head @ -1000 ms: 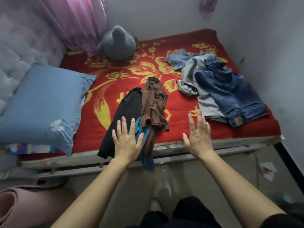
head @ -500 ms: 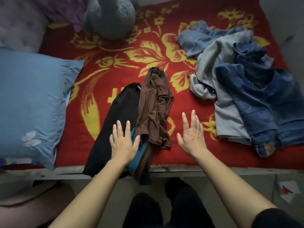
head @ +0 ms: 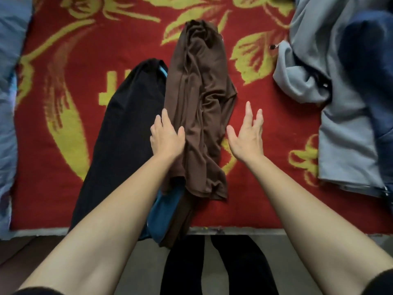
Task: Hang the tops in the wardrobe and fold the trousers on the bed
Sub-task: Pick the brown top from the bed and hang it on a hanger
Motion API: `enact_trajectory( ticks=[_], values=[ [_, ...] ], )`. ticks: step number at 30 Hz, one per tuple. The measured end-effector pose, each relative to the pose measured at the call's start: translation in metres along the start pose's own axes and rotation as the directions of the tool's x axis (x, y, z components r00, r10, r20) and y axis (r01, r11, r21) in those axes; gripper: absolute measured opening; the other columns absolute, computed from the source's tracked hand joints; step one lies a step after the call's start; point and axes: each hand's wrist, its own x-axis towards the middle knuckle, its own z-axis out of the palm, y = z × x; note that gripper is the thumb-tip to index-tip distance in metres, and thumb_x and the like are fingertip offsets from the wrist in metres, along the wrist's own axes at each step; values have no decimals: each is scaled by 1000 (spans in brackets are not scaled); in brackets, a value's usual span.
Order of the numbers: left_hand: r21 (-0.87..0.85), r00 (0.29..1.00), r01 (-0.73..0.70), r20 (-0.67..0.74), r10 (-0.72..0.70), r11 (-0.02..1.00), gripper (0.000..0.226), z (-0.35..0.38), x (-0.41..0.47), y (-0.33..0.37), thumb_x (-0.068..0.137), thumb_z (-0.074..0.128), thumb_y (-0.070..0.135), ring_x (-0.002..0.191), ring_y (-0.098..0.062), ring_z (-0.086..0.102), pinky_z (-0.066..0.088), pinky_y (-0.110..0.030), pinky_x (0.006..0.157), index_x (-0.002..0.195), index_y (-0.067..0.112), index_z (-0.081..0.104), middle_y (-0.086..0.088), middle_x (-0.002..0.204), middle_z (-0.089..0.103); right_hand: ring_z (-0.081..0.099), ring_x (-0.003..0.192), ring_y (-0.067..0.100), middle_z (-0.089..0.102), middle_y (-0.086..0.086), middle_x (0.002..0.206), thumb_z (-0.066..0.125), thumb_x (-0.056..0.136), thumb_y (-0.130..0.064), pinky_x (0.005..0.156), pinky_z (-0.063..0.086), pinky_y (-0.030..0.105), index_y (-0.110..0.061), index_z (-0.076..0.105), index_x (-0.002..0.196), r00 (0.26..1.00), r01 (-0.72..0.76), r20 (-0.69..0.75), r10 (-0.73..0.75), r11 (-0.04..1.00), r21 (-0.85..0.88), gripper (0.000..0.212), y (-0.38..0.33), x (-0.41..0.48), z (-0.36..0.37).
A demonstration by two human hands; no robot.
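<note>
Bed [head: 85, 60], red cover with yellow flowers. Black garment [head: 119, 145] is lying lengthwise mid-bed, brown garment [head: 200, 92] touching its right side, teal garment [head: 163, 211] peeking beneath. Grey garment [head: 340, 135] is lying right, blue denim [head: 365, 71] overlapping it. Blue pillow [head: 8, 103] is resting left.

I log left hand [head: 167, 135] flat, fingers straight, at line where black garment [head: 123, 135] meets brown garment [head: 200, 99], thumb against brown cloth. I note right hand [head: 246, 134] spread, fingers straight, above red floral bedspread [head: 74, 67] just right of brown garment; contact I cannot confirm. Teal garment [head: 163, 213] shows under brown one at bed edge. Grey garment [head: 314, 67] and denim [head: 368, 77] heaped far right. Blue pillow [head: 8, 86] at left edge.
</note>
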Motion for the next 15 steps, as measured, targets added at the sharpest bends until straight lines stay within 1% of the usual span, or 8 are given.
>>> enact_trajectory(
  ticks=[1,3,5,6,8,11,13,15],
  values=[
    [6,1000,2,0,-2,1000,77,7,11,-1,96,55,29,137,-31,35,35,-44,107,157,20,9,-10,155,29,16,148,42,-3,23,163,55,97,-40,117,24,46,-31,5,159,1000,-14,-12,14,1000,18,80,0,10,8],
    [21,1000,-23,0,23,1000,76,17,25,-5,93,54,15,109,-27,51,41,-38,88,156,30,13,-7,135,44,19,148,40,1,21,163,54,97,-45,116,26,45,-33,7,159,999,-33,-13,33,999,42,78,-3,29,23],
    [65,994,-105,-14,106,992,71,21,27,-15,90,48,9,85,-24,48,40,-37,79,153,34,26,-7,115,46,30,144,37,15,20,161,58,95,-44,113,31,43,-35,5,158,999,-40,20,39,996,76,83,-12,44,36],
    [87,989,-145,-25,147,986,65,21,24,-23,90,47,9,79,-25,46,40,-38,77,150,33,36,-8,111,46,40,137,36,30,20,154,61,94,-40,110,35,42,-35,4,158,998,-32,50,28,996,80,86,-17,48,41],
    [133,985,-166,-32,172,977,52,18,14,-44,90,46,12,77,-32,52,39,-37,72,138,31,54,-9,107,49,53,122,35,52,18,133,61,92,-28,102,40,39,-34,7,158,988,17,153,-21,1000,26,85,-26,50,50],
    [276,995,-99,28,95,956,38,7,-9,-80,87,48,17,90,-40,60,42,-38,73,116,30,69,-8,107,60,49,126,36,55,17,134,58,91,-23,104,37,36,-25,32,155,947,164,300,-114,976,-146,69,-32,33,53],
    [347,993,10,106,-49,938,32,-4,-23,-101,82,49,20,93,-39,62,43,-37,73,103,25,72,-9,105,67,53,124,35,61,14,134,58,84,-21,103,41,36,-24,53,142,928,201,355,-111,952,-230,58,-32,15,48],
    [437,950,129,203,-237,890,26,-15,-30,-115,77,47,23,88,-36,62,40,-32,70,91,17,68,-11,102,69,60,115,35,67,12,125,55,78,-26,95,50,36,-26,69,120,905,160,425,-6,931,-328,45,-29,4,39]
  ],
)
